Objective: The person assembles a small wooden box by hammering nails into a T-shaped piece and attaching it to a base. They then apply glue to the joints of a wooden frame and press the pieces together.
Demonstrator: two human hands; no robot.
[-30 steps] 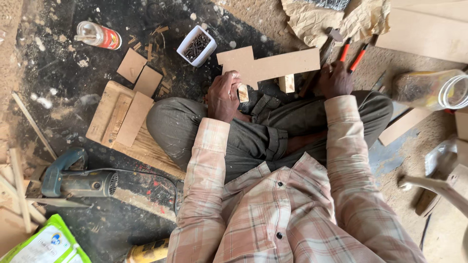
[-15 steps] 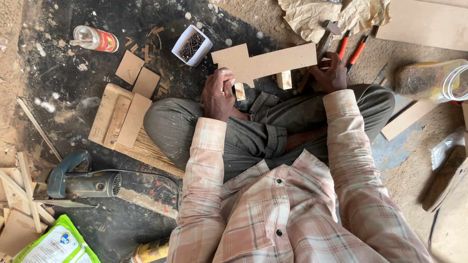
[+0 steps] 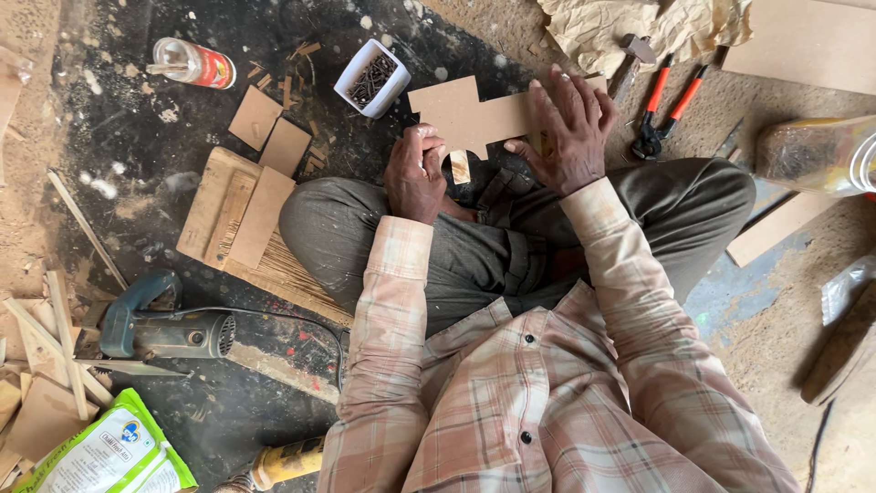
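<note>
Right hand has slid from the far edge onto the notched board, upper centre of frame, now pressing it flat. Left hand stays clenched on small wood block under it.

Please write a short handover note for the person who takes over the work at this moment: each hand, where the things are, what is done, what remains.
Left hand: closed on a small wood block, held under the board's edge.
Right hand: flat on the cut fibreboard piece, pressing it down on the floor in front of the crossed legs.
Nearby: white cup of nails just left of the board, hammer and red-handled pincers to the right.
Done: block placed against the board.
Left: no nail or hammer in hand yet, so the block looks not yet fixed.
</note>
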